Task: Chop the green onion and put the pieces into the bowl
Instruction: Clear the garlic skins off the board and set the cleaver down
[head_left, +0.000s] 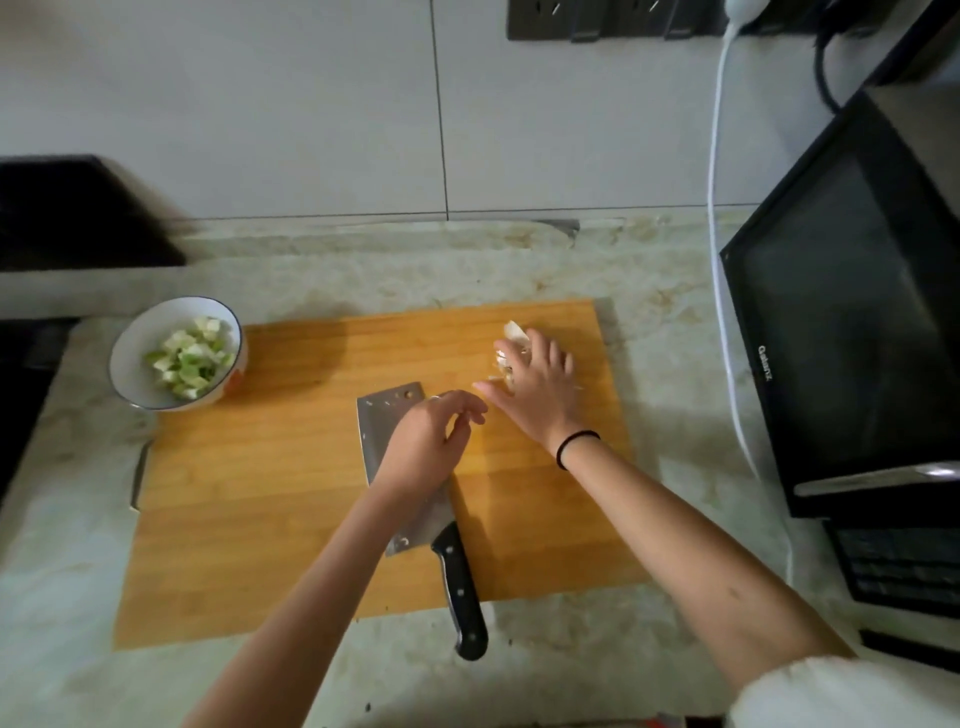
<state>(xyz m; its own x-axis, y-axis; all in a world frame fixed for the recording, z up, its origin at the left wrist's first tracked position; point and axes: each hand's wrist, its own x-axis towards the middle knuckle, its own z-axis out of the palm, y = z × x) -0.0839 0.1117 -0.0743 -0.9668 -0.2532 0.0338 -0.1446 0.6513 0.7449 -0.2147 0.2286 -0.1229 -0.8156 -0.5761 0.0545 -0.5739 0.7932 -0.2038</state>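
Note:
A white bowl (136, 349) with a dark rim stands at the far left corner of the wooden cutting board (270, 467) and holds several chopped green onion pieces (189, 357). A cleaver (382, 415) with a black handle lies flat on the board, handle toward me. My left hand (428, 441) hovers over the blade with loosely curled fingers, holding nothing I can see. My right hand (540, 387) lies spread over a small pile of whitish scraps (511, 332) at the board's far right; whether it grips them is hidden.
A black microwave (852, 322) stands at the right with a white cable (719, 156) running down beside it. A dark stove top (62, 213) lies at the far left. The tiled wall is behind the marbled counter (363, 270).

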